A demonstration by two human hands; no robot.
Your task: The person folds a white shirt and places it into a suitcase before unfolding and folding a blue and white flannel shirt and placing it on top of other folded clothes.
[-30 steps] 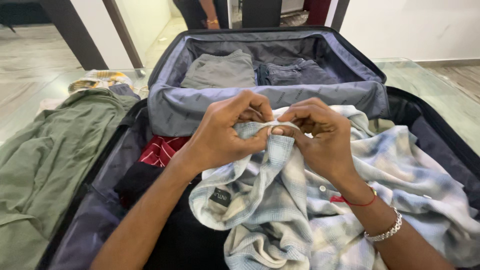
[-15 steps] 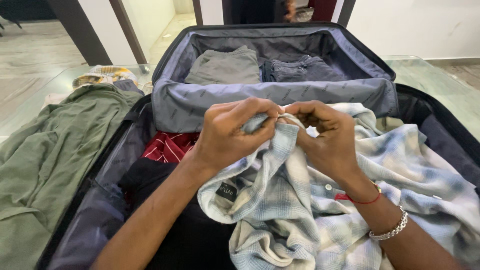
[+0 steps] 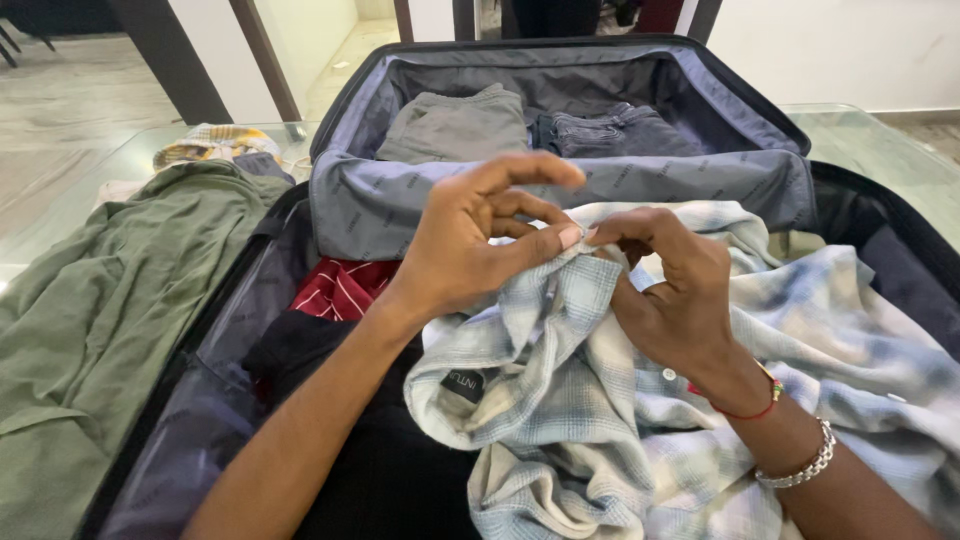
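Head view | left hand, right hand pinch plaid shirt edge | suitcase open

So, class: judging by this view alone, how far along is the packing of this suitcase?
Done: folded trousers and jeans lie in the suitcase lid half. In hand: left hand and right hand pinch the plaid shirt placket. Left: green garment lies outside.

You are in a home, at a glass-topped table where an open suitcase holds folded trousers and jeans. A green garment lies spread beside it. Behind you see pale tiled floor, white walls and dark door frames.
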